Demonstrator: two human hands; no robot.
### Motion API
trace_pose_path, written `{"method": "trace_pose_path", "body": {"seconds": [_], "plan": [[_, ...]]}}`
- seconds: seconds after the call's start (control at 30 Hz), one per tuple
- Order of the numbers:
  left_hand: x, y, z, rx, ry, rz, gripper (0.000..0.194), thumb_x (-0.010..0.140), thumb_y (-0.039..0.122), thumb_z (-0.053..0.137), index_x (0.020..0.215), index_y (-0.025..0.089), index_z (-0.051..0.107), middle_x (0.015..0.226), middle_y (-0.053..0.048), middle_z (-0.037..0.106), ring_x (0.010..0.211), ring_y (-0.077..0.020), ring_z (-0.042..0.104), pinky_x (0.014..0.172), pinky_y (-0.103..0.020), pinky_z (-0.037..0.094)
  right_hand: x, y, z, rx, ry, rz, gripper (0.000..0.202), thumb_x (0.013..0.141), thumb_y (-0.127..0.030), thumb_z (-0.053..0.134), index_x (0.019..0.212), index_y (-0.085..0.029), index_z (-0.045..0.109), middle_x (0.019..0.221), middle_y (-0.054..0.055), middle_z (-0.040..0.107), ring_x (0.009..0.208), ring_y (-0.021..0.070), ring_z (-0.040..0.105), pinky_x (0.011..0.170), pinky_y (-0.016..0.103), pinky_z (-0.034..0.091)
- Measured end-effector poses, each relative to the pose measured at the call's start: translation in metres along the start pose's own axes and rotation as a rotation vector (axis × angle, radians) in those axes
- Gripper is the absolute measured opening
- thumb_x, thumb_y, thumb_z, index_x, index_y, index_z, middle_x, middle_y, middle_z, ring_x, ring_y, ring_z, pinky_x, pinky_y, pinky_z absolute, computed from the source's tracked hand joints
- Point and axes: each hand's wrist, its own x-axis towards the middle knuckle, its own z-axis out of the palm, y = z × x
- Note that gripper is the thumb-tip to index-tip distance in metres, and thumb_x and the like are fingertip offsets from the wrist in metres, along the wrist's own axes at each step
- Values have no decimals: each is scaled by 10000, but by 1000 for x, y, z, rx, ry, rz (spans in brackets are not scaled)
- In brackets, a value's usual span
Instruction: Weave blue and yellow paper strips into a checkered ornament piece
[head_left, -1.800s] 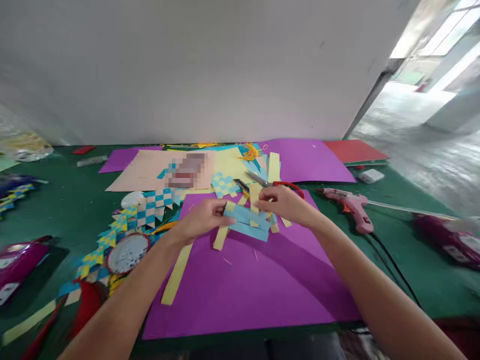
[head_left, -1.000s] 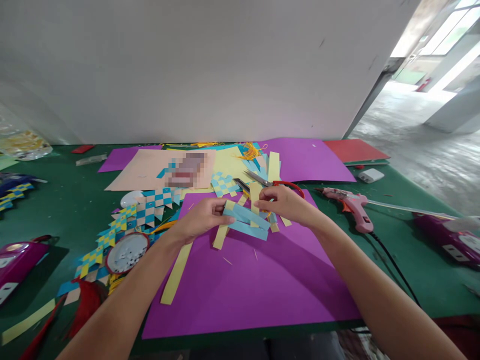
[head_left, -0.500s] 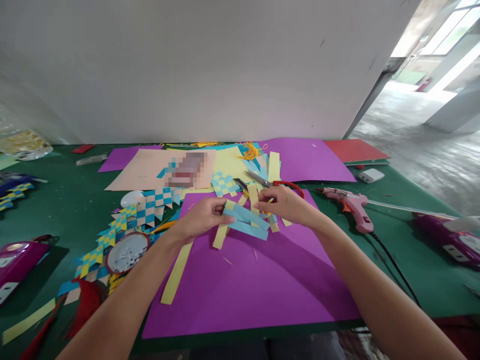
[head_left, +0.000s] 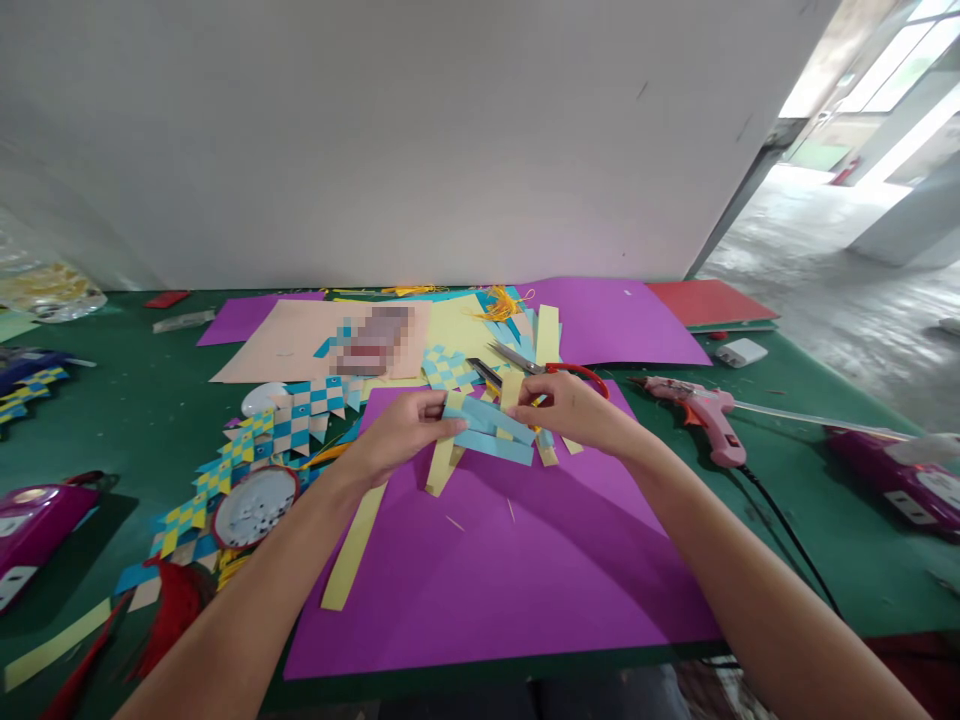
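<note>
My left hand [head_left: 411,432] pinches the left end of light blue paper strips [head_left: 495,447], held above a purple sheet [head_left: 480,590]. My right hand [head_left: 564,405] pinches a yellow paper strip [head_left: 511,392] that stands up between the blue ones and crosses them. More yellow strip ends [head_left: 440,468] hang or lie under the blue pair. Just behind my right hand lie scissors [head_left: 574,374] with red handles and a dark-bladed cutter [head_left: 484,372]. A loose yellow strip [head_left: 354,550] rests beside my left forearm.
At right lies a pink glue gun [head_left: 709,410] with a black cord. Woven paper fish [head_left: 292,420] and a round dish of small dark bits [head_left: 256,507] sit at left. Purple power strips [head_left: 900,475] stand at the sides. A white wall [head_left: 420,140] rises behind.
The yellow strip in my right hand has shifted down and in between the blue strips, now crossing them. The blue strips have tilted and risen slightly in my left hand.
</note>
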Motion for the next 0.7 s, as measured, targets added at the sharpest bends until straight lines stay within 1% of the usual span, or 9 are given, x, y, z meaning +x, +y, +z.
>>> {"method": "trace_pose_path", "body": {"seconds": [0.1, 0.17, 0.23, 0.3, 0.37, 0.5, 0.63, 0.7], "plan": [[0, 0, 0, -7, -15, -6, 296, 745, 331, 736, 1011, 204, 718, 1003, -62, 736, 961, -245, 671, 883, -364, 503, 1, 1, 0, 51, -27, -19, 183, 770, -317, 625, 636, -195, 603, 668, 9, 621, 621, 130, 553, 575, 262, 394], [-1, 1, 0, -7, -10, -5, 289, 745, 332, 737, 1005, 206, 719, 1004, -58, 735, 956, -239, 670, 879, -358, 501, 1, 1, 0, 69, -29, -22, 204, 781, -356, 629, 657, -194, 633, 693, 19, 638, 640, 134, 566, 585, 264, 407], [-1, 2, 0, -7, 2, -8, 290, 739, 336, 745, 995, 202, 719, 998, -59, 736, 952, -239, 669, 880, -361, 497, 1, 2, -2, 81, -3, -24, 251, 792, -420, 630, 687, -194, 653, 729, 26, 655, 649, 135, 572, 585, 264, 411], [-1, 4, 1, -8, 12, -14, 284, 733, 336, 749, 976, 193, 718, 984, -63, 736, 949, -243, 668, 889, -373, 493, 1, 3, -3, 109, 27, -28, 260, 791, -441, 635, 714, -195, 658, 773, 26, 667, 652, 128, 573, 589, 261, 414], [-1, 5, 1, -9, 12, -16, 268, 739, 336, 743, 956, 181, 714, 967, -67, 736, 950, -245, 668, 906, -390, 486, 1, 4, -2, 138, 31, -29, 236, 791, -417, 639, 718, -194, 658, 805, 26, 671, 671, 127, 579, 607, 259, 426], [-1, 5, 1, -15, 29, -5, 256, 741, 344, 741, 925, 168, 714, 957, -70, 737, 956, -251, 671, 922, -400, 482, 1, 2, 2, 149, -3, -34, 208, 807, -370, 615, 719, -189, 670, 838, 38, 673, 747, 152, 603, 652, 274, 446], [0, 5, 2, -65, 70, -6, 329, 700, 338, 781, 973, 164, 723, 996, -77, 742, 989, -262, 668, 912, -380, 496, 2, -2, 0, 125, 64, 4, 266, 823, -428, 586, 750, -187, 671, 846, 41, 665, 748, 159, 586, 661, 283, 432], [1, 5, 1, -102, 104, 4, 355, 694, 330, 791, 1000, 163, 721, 1020, -82, 740, 997, -255, 668, 918, -374, 500, 3, -3, -3, 149, 110, 17, 256, 816, -426, 588, 765, -186, 663, 822, 33, 658, 748, 155, 576, 672, 280, 428]]}}
